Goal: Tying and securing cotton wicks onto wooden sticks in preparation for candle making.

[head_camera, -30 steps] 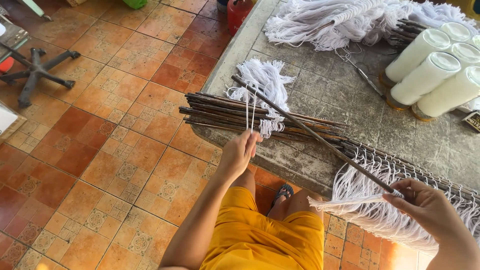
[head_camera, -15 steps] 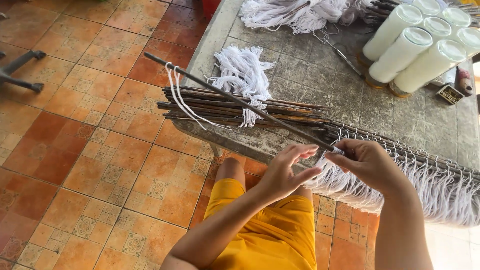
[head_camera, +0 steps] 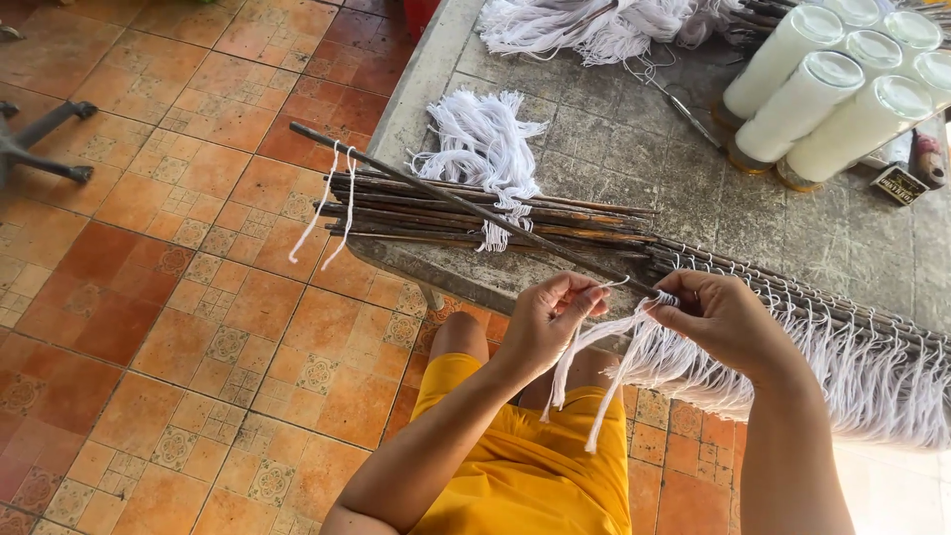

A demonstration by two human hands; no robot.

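A long dark stick (head_camera: 436, 194) slants from upper left down to my hands. My right hand (head_camera: 728, 319) grips its near end, where white strings are knotted. My left hand (head_camera: 551, 319) pinches a white string (head_camera: 575, 376) that hangs from that end in two strands over my lap. Another doubled white string (head_camera: 332, 203) dangles from the stick near its far tip. Under the stick lies a bundle of dark sticks (head_camera: 475, 220) on the grey stone table (head_camera: 644, 149), with a loose tuft of white strings (head_camera: 480, 139) behind it.
Sticks with white string fringe (head_camera: 872, 376) hang off the table edge at right. Several white candles in glass (head_camera: 822, 89) lie at the back right beside a small box (head_camera: 898, 183). More white strings (head_camera: 584, 25) and scissors (head_camera: 684, 107) lie behind. A chair base (head_camera: 40, 139) stands on the tiled floor.
My left hand has closed on a white string at the stick's near end and drawn it down. The doubled string near the far tip now hangs straight instead of trailing along the stick.
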